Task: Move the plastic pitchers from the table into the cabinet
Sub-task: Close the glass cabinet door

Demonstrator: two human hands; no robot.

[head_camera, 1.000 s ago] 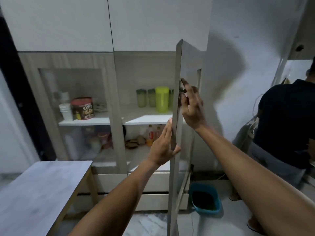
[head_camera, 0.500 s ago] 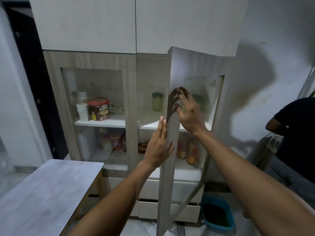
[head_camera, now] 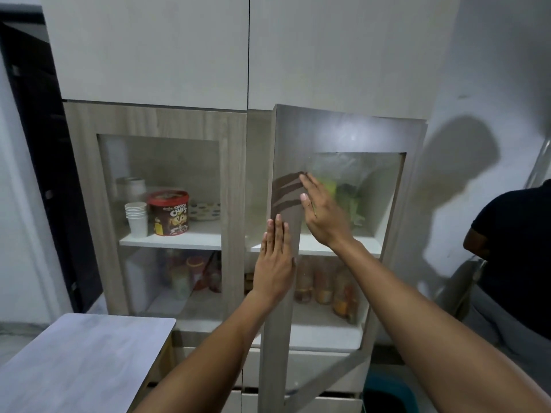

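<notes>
The cabinet's right glass door (head_camera: 348, 135) stands almost shut, with a narrow gap left at its left edge. My left hand (head_camera: 275, 263) lies flat, fingers together, on the door's wooden frame. My right hand (head_camera: 320, 210) presses flat on the frame and glass higher up. Behind the glass, green plastic pitchers (head_camera: 347, 198) stand blurred on the upper shelf (head_camera: 366, 245). The grey table (head_camera: 77, 356) at lower left has a bare top.
Behind the shut left door are white paper cups (head_camera: 136, 217), a red Choco Chips tub (head_camera: 170, 213) and jars on the lower shelf. A person in a dark shirt (head_camera: 518, 248) stands at right. A teal bin (head_camera: 390, 394) sits on the floor.
The right door has swung from wide open to nearly shut under both hands. The view has shifted right and closer to the cabinet.
</notes>
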